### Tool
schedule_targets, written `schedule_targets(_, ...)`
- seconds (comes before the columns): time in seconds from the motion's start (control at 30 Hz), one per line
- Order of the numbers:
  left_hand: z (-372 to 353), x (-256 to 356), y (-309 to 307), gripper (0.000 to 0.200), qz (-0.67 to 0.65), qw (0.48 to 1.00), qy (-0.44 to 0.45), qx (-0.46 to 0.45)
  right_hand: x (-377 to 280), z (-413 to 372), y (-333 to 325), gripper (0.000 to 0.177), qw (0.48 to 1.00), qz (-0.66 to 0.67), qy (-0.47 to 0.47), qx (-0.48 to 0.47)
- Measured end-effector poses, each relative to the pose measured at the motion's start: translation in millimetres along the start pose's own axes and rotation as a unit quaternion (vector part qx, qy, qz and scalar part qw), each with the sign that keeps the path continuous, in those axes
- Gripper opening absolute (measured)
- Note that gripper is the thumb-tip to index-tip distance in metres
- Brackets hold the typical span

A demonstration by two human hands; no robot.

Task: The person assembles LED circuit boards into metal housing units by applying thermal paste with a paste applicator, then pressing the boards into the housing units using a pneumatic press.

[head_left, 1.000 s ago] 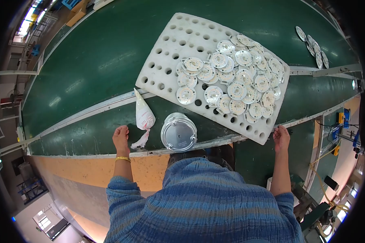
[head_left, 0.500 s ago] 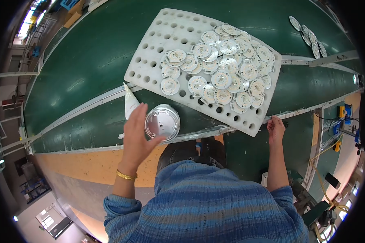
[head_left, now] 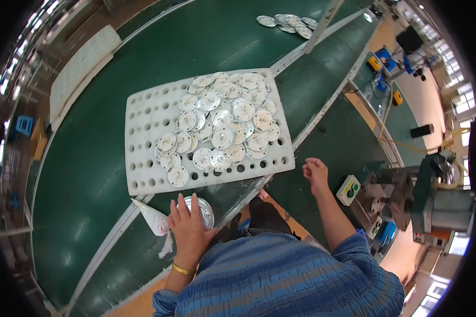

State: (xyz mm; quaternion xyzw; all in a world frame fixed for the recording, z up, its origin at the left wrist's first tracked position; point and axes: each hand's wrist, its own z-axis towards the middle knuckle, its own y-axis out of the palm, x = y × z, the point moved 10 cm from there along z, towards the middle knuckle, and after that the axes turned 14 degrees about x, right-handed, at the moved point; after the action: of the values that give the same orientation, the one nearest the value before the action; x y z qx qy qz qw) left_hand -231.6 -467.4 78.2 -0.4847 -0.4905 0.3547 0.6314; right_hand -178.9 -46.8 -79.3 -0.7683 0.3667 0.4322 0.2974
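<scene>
My left hand (head_left: 188, 227), fingers stretched and thumb apart, overlaps a round silver metal housing (head_left: 205, 212) near the bench edge. A cone-shaped white plastic bag (head_left: 153, 219) lies just left of that hand. Out to the right, my right hand (head_left: 316, 174) has its fingers curled together over the dark green surface, beyond the board's near right corner; I cannot tell whether it holds anything small. Ahead of both hands, a white perforated board (head_left: 143, 161) carries a heap of round LED circuit boards (head_left: 222, 138), overlapping one another.
More round discs (head_left: 288, 24) lie on the green bench (head_left: 195, 42) at the back. White perforated boards (head_left: 82, 74) are stacked at the far left. On the right stand a control box with a green button (head_left: 349, 190) and a machine (head_left: 396, 195). A metal rail (head_left: 296, 55) crosses the bench.
The view has swung toward the right, bringing the machine and control box in. My left hand has come over the metal housing. My right hand is away from the bench edge, fingers curled.
</scene>
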Motion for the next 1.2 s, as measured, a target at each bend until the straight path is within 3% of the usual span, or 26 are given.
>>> schedule_targets(0.27, -4, -3, -5, 0.108, -0.039, 0.999, 0.030, -0.005, 34, -73, 7, 0.014, 0.999, -0.037, 0.024, -0.003)
schedule_targets(0.5, -5, -4, -10, 0.108, -0.064, 0.997, 0.041, -0.004, 7, -102, 31, 0.015, 0.988, -0.135, -0.068, -0.038)
schedule_targets(0.77, -5, -5, -20, 0.102, -0.100, 0.994, 0.044, 0.009, 3, -104, 36, 0.016, 0.984, -0.137, -0.103, -0.046)
schedule_targets(0.93, -3, -13, -55, 0.094, -0.168, 0.979, 0.041, 0.107, -1, -109, 43, 0.015, 0.984, -0.131, -0.108, -0.056)
schedule_targets(1.07, -7, -39, -80, 0.094, -0.297, 0.941, -0.035, 0.159, -5, -117, 55, 0.016, 0.983, -0.126, -0.112, -0.076)
schedule_targets(1.17, -13, -69, -79, 0.095, -0.506, 0.832, -0.199, 0.110, -9, -122, 64, 0.016, 0.977, -0.148, -0.134, -0.082)
schedule_targets(1.2, -14, -76, -84, 0.094, -0.545, 0.800, -0.200, 0.148, -11, -125, 68, 0.016, 0.973, -0.159, -0.143, -0.086)
